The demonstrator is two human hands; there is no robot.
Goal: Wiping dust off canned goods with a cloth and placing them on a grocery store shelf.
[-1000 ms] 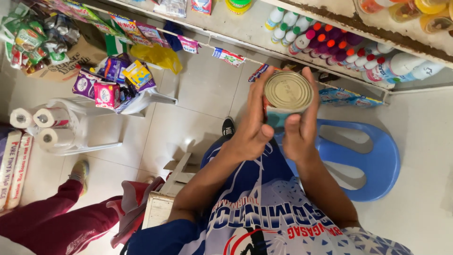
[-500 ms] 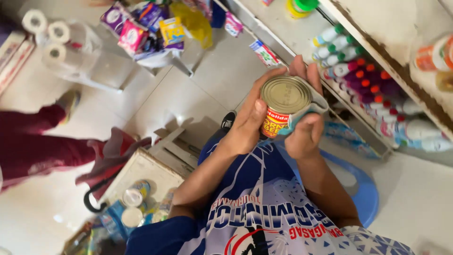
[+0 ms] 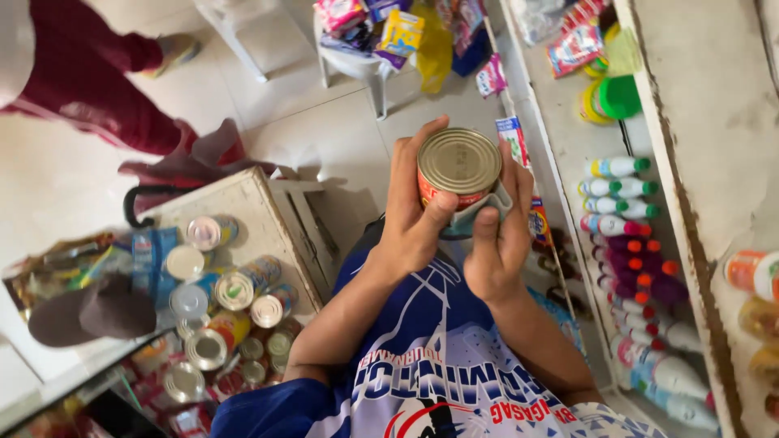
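I hold a round tin can (image 3: 459,162) with a gold lid and a red and orange label in front of my chest, lid facing the camera. My left hand (image 3: 410,223) wraps its left side, thumb pressed on the label below the lid. Cupping the can from the right and underneath is my right hand (image 3: 499,247), whose fingers run up behind it. My forearms and blue printed shirt (image 3: 438,381) fill the lower middle of the view.
An open cardboard box (image 3: 243,203) with several tins stands at the lower left. Shelves (image 3: 568,113) on the right carry rows of small bottles (image 3: 625,191). A white chair (image 3: 357,69) holds snack packets. Another person's maroon trouser leg (image 3: 97,89) is at the top left.
The view has swung, bringing the box of tins in at the left and the shelf bottles closer on the right. The can stays in both hands, shifted slightly.
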